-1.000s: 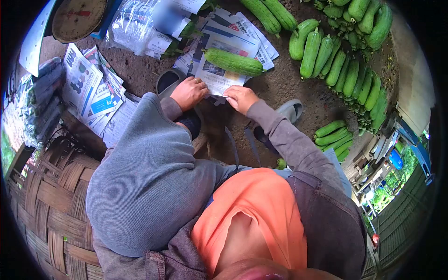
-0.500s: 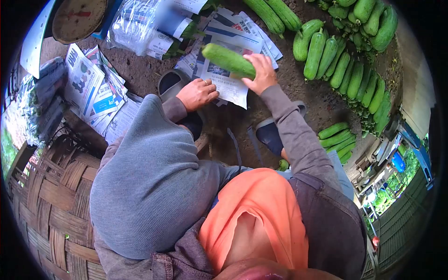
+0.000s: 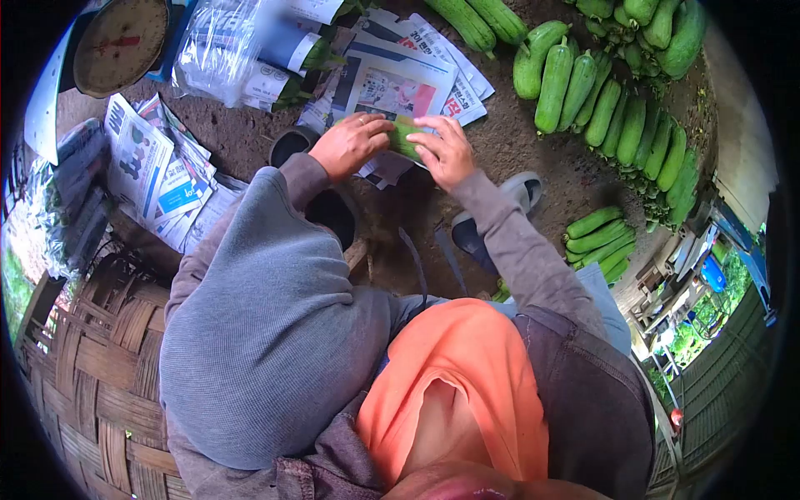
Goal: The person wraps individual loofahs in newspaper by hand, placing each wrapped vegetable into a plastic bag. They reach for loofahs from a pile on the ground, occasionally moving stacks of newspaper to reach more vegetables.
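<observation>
A woven basket (image 3: 92,375) fills the lower left, beside the person's grey sleeve. On the dirt floor (image 3: 517,142) at the upper right lies a heap (image 3: 621,108) of long green gourds laid side by side, with a smaller stack (image 3: 598,242) well apart from it near the right knee. Loose papers (image 3: 154,171) are spread at the left, with a clear bag (image 3: 237,50) of wrapped bundles above them and a round scale (image 3: 117,37) at the top left corner. A sheet (image 3: 400,83) of newsprint lies flat straight ahead, and a grey sandal (image 3: 518,190) sits just right of the wrists. The left hand (image 3: 354,143), a ring on one finger, curls over the left end of one gourd (image 3: 406,137). The right hand (image 3: 443,150) grasps its right part, fingers laid across the top. The gourd lies crosswise between the two hands, at the sheet's near edge, mostly covered by the fingers.
</observation>
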`<state>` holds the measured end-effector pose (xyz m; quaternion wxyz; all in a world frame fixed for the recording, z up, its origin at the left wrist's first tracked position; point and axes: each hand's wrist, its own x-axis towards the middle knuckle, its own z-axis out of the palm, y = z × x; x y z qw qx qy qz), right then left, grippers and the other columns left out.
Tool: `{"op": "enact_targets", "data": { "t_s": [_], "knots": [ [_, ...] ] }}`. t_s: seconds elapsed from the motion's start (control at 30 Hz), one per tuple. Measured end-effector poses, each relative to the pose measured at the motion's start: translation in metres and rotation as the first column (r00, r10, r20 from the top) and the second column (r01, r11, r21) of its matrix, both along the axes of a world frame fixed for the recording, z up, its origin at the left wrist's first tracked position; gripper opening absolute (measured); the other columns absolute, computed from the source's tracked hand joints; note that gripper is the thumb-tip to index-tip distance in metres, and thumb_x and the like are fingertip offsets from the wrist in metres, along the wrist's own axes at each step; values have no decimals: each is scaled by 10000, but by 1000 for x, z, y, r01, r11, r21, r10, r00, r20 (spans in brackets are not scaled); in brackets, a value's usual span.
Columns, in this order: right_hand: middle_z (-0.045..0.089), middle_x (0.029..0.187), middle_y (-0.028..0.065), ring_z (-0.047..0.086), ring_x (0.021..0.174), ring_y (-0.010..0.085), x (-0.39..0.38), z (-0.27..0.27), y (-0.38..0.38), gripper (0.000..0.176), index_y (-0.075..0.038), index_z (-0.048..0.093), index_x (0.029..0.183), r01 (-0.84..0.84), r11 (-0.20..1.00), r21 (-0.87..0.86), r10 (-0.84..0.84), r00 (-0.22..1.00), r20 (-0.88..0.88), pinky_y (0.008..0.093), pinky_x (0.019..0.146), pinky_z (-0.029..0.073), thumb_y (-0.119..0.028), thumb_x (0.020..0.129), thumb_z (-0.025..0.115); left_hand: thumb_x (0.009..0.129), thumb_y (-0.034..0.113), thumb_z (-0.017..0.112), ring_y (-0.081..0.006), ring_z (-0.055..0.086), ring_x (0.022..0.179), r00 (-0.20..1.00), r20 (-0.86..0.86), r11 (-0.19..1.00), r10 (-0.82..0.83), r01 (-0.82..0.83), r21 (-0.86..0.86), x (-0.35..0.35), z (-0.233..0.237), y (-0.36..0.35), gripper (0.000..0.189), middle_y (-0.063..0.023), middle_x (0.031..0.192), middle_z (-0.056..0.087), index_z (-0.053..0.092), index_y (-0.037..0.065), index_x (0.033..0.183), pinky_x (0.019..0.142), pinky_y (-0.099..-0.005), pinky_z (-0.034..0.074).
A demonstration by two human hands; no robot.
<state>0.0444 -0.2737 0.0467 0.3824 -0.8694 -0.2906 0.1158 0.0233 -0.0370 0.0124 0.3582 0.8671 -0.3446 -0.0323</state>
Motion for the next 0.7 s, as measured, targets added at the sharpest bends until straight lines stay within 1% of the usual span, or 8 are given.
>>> {"op": "enact_targets", "data": {
  "t_s": [0.1,0.23,0.33,0.43,0.5,0.57,0.63,0.7],
  "knots": [
    [585,1099,74,549,1068,271,-24,21,14,203,-102,661,934,-174,982,67,168,982,81,402,911,442,-127,738,707,797,109,609,-295,598,1047,953,-302,998,29,-12,61,19,0,-3,156,-107,1108,615,580,45,936,857,-388,497],
    [460,1295,69,423,1236,278,-36,-4,41,427,-143,561,1157,-42,968,-246,76,989,130,460,971,364,-135,741,658,767,130,659,-311,610,984,863,-485,989,143,-144,36,37,-4,-1,318,-135,1030,629,598,49,1068,835,-394,505],
    [445,1328,49,411,1254,249,-20,-57,32,362,-193,564,1204,-9,919,-395,139,943,302,432,952,362,-194,845,512,719,119,704,-337,624,903,948,-87,948,305,-311,-67,40,4,2,349,-131,945,641,615,69,1052,794,-406,506],
    [463,1268,27,443,1196,244,16,-43,34,593,-240,496,1223,-146,927,-346,200,971,127,445,914,369,-152,681,717,712,131,716,-338,617,896,910,-98,915,402,-397,70,23,36,14,300,-120,944,639,634,78,996,763,-386,500],
    [472,1236,20,459,1162,248,24,-46,37,715,-251,476,1208,-152,936,-317,208,967,149,452,899,367,-125,579,793,803,215,708,-225,612,907,636,-647,904,420,-358,234,5,37,20,198,-67,909,625,632,73,918,761,-346,484],
    [471,1236,19,463,1156,247,25,-50,37,709,-251,479,1200,-158,941,-299,215,962,171,456,896,364,-122,579,796,847,268,697,-161,592,928,92,-957,903,276,-366,225,-15,14,23,245,-44,920,604,608,65,952,794,-332,476],
    [493,1208,31,479,1130,253,25,-46,40,709,-213,500,1188,-130,954,-271,174,974,144,441,904,361,-124,556,809,882,277,669,-133,567,976,-120,-993,695,-10,-715,80,-28,14,11,293,-46,1005,591,570,45,1031,839,-325,463],
    [503,1195,40,482,1124,254,24,-40,45,695,-189,513,1179,-80,973,-216,102,991,92,434,908,359,-130,554,812,903,268,650,-131,547,1038,-161,-946,469,-280,-883,11,-35,-1,0,349,-58,1102,573,523,27,1122,888,-325,447]
  ]
}}
